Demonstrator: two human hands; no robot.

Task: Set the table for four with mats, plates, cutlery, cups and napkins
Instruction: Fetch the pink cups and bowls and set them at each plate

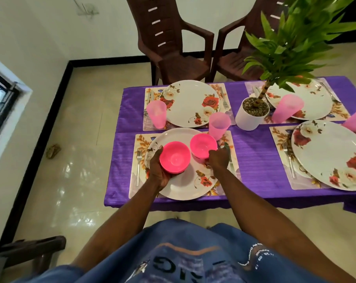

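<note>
- The left hand (159,172) cupped a pink bowl (174,157) from below, fingers curled round it, over the near-left plate (185,186).
- The right hand (218,158) gripped a second pink bowl (202,145) by its near rim, just right of the first.
- A pink cup (219,125) stood just beyond.

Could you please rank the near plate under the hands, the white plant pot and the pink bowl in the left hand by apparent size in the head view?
1. Near plate, clearly largest.
2. White plant pot.
3. Pink bowl held by the left hand; it looks close to the pot, and nearness makes this uncertain.
</note>
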